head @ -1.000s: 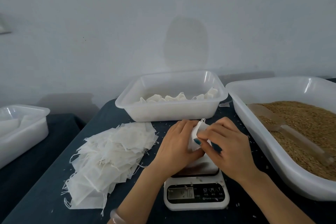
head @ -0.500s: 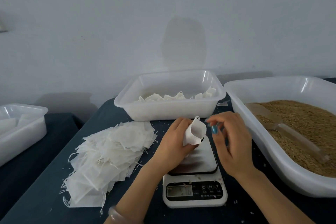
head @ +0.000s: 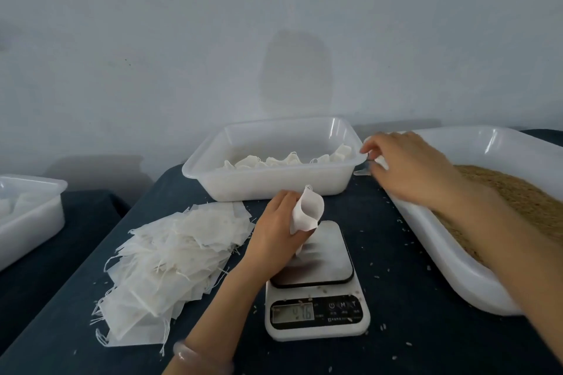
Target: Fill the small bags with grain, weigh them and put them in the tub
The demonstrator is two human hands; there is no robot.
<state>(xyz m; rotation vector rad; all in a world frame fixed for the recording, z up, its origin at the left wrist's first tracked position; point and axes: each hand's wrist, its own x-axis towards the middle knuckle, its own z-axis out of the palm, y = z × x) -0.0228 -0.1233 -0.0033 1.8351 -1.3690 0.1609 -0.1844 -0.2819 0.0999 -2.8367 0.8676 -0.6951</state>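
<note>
White, thin fabric makes up the small bag (head: 307, 210), which is held upright by the left hand (head: 274, 231), fingers curled round its lower half, mouth pulled open and facing up. It is kept just above the far left corner of the steel plate of the scale (head: 316, 307); whether its base touches the plate cannot be told. The right hand (head: 408, 167) is stretched to the near corner of the big tray (head: 457, 277), fingers curled over a clear scoop (head: 362, 172), of which only the tip is seen.

The filling is judged to be just beginning. The mouth should be kept wide and steady, and the scoop brought over it only part full and tipped slowly, since the opening is narrow and the fabric limp. The bag is best rested on the plate so that the display can be read while the grain (head: 518, 201) is added.

Behind the scale stands the tub (head: 274, 186), with filled bags (head: 289, 160) lined along its far side. A loose heap of empty bags (head: 173, 256) lies left of the scale, strings trailing. Stray grains are scattered over the dark cloth (head: 411, 329) and on the scale's front. The tub's near corner lies close to the scoop's path and could be clipped. A second tub (head: 30, 216) sits far left.
</note>
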